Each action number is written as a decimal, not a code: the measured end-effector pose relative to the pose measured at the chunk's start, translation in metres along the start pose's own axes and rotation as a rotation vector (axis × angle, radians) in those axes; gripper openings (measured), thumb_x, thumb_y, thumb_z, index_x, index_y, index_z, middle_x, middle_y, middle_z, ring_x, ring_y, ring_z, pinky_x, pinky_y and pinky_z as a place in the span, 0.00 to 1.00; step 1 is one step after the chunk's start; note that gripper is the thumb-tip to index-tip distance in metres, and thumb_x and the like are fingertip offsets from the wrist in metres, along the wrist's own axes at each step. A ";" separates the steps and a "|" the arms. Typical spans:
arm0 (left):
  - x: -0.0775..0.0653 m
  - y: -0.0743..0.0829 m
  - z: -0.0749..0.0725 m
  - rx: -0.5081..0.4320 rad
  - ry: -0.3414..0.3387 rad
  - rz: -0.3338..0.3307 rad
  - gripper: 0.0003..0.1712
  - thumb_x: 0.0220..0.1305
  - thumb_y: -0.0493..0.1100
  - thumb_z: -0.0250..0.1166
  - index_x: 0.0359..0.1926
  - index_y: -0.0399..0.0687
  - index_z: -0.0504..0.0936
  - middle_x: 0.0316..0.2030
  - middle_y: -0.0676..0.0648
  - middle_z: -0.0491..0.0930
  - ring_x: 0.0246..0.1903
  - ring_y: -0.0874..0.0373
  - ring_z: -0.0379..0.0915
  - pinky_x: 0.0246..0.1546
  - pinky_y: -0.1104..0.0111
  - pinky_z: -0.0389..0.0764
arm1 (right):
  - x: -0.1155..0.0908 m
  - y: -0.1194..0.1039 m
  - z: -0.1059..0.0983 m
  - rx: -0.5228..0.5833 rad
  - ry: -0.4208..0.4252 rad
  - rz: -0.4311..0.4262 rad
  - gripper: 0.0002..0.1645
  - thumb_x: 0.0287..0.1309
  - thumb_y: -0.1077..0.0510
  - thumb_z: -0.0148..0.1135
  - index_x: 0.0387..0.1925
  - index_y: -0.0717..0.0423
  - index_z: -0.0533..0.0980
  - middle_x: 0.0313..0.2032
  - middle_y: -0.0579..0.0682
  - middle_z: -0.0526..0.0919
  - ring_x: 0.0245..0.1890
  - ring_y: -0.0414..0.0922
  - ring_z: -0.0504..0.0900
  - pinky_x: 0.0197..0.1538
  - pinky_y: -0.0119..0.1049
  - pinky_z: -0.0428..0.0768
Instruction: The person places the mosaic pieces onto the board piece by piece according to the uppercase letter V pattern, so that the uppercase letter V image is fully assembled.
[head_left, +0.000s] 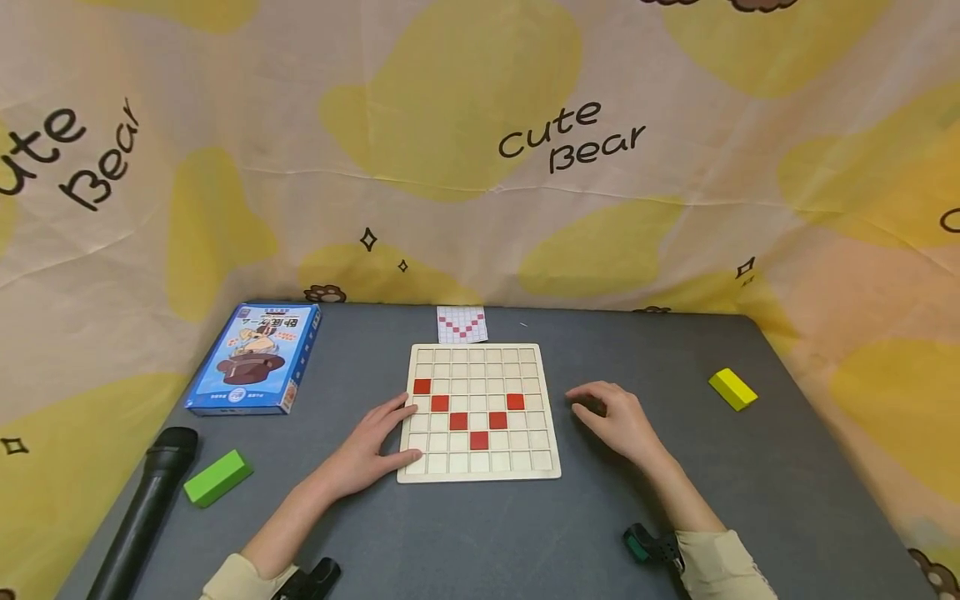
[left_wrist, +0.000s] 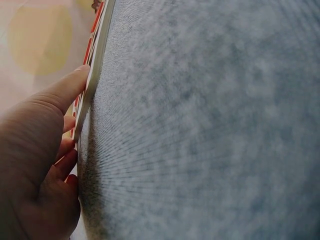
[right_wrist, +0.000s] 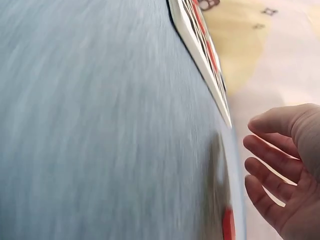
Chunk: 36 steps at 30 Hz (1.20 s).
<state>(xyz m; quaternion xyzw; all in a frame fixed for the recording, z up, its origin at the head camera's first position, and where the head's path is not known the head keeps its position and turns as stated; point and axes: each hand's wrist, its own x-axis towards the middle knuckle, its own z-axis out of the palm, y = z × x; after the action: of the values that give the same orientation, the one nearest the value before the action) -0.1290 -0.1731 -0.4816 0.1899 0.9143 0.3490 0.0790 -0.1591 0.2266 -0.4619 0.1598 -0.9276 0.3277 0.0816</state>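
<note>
A cream gridded board (head_left: 480, 468) lies flat on the dark table, with several red squares (head_left: 479, 440) set in its cells in a V-like shape. My left hand (head_left: 367, 446) rests on the board's left edge, fingertips and thumb touching it with the fingers fairly straight. To the right of the board, apart from it, my right hand (head_left: 618, 417) hovers low with loosely bent fingers and nothing visible between them. In the right wrist view a small red piece (right_wrist: 228, 223) shows below that hand; the head view does not show it.
Behind the board lies a small pattern card (head_left: 462, 325). At the left are a blue game box (head_left: 255, 358), a green block (head_left: 217, 477) and a black microphone (head_left: 150, 500). A yellow block (head_left: 732, 389) sits at the right. A printed cloth (head_left: 465, 233) hangs behind the table.
</note>
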 end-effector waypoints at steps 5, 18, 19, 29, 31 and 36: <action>0.000 -0.001 0.001 0.014 0.008 0.003 0.42 0.61 0.59 0.67 0.71 0.45 0.65 0.73 0.42 0.55 0.70 0.39 0.51 0.62 0.41 0.61 | -0.014 0.016 -0.016 -0.032 0.013 0.031 0.11 0.56 0.61 0.69 0.42 0.51 0.84 0.41 0.47 0.84 0.34 0.44 0.77 0.38 0.41 0.76; 0.000 -0.002 0.000 0.016 0.013 0.017 0.42 0.61 0.59 0.67 0.71 0.46 0.66 0.73 0.43 0.54 0.70 0.40 0.50 0.62 0.41 0.60 | -0.043 0.042 -0.043 -0.089 -0.042 -0.031 0.17 0.51 0.67 0.69 0.45 0.51 0.83 0.43 0.48 0.84 0.36 0.45 0.75 0.36 0.38 0.74; 0.000 -0.001 0.000 0.014 0.011 0.017 0.42 0.61 0.59 0.67 0.71 0.46 0.66 0.74 0.43 0.54 0.70 0.40 0.50 0.62 0.41 0.60 | -0.045 0.043 -0.044 -0.091 -0.048 -0.042 0.19 0.50 0.68 0.69 0.45 0.51 0.83 0.44 0.48 0.84 0.36 0.45 0.75 0.37 0.38 0.74; 0.001 -0.003 0.001 0.019 0.012 0.014 0.42 0.61 0.60 0.67 0.70 0.47 0.66 0.73 0.43 0.55 0.70 0.40 0.51 0.62 0.41 0.61 | -0.048 0.045 -0.042 -0.070 -0.013 -0.028 0.19 0.49 0.66 0.73 0.45 0.54 0.83 0.40 0.46 0.83 0.37 0.45 0.78 0.38 0.38 0.78; 0.001 -0.003 0.001 0.017 0.013 0.012 0.42 0.61 0.60 0.67 0.70 0.47 0.66 0.73 0.43 0.55 0.70 0.40 0.51 0.62 0.41 0.61 | -0.047 0.046 -0.041 -0.072 -0.008 -0.025 0.18 0.49 0.65 0.74 0.45 0.54 0.83 0.39 0.46 0.83 0.36 0.45 0.79 0.39 0.39 0.79; 0.001 -0.003 0.001 0.015 0.014 0.013 0.42 0.61 0.60 0.67 0.71 0.47 0.66 0.73 0.43 0.55 0.70 0.40 0.51 0.62 0.40 0.61 | -0.040 0.046 -0.037 -0.065 -0.005 -0.015 0.17 0.51 0.63 0.74 0.45 0.53 0.83 0.39 0.46 0.84 0.38 0.45 0.80 0.39 0.40 0.79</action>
<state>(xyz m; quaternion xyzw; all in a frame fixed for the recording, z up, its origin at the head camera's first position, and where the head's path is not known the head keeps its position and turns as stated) -0.1301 -0.1742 -0.4842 0.1938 0.9161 0.3440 0.0690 -0.1360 0.2940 -0.4703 0.1647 -0.9367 0.2965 0.0870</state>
